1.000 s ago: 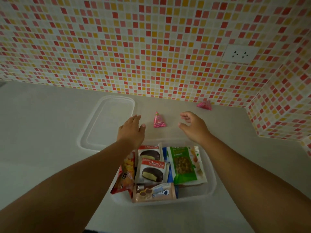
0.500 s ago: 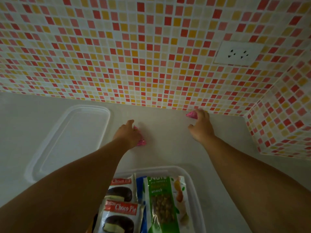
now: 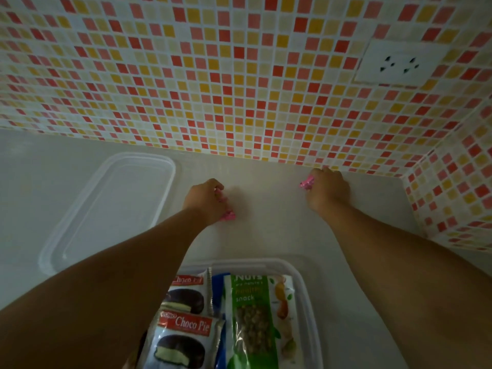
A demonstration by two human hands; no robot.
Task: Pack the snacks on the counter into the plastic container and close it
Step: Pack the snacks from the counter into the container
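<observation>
Head view, one frame, dim light. Landmark: plastic container (image 3: 306, 286), clear, lidless, sitting on the pale counter (image 3: 266, 235) at the bottom centre of view. Inside the container: two Choco Pie packs (image 3: 186, 328), one above the other along its left side; a green nuts snack bag (image 3: 253, 315) along its right side; a strip of blue packaging between them, label not readable. Clear lid (image 3: 111, 206) lies flat on the counter, beyond and to the left of the container, apart from it. Left hand (image 3: 205, 201) is beyond the container's far rim, knuckles up, fingers curled down around a small pink wrapped candy (image 3: 226, 214); the candy's crimped end sticks out under the hand, at or just above the counter; contact with the counter cannot be told. Right hand (image 3: 326, 189) is farther beyond the container and to its right, close to the tiled wall (image 3: 239, 75) where it meets the counter; its fingers are closed on a second pink candy (image 3: 306, 182), which protrudes from the left side of the fist. Both forearms reach over the container's near corners. White wall socket (image 3: 396, 63) is set in the tiles, above and right of the right hand.
</observation>
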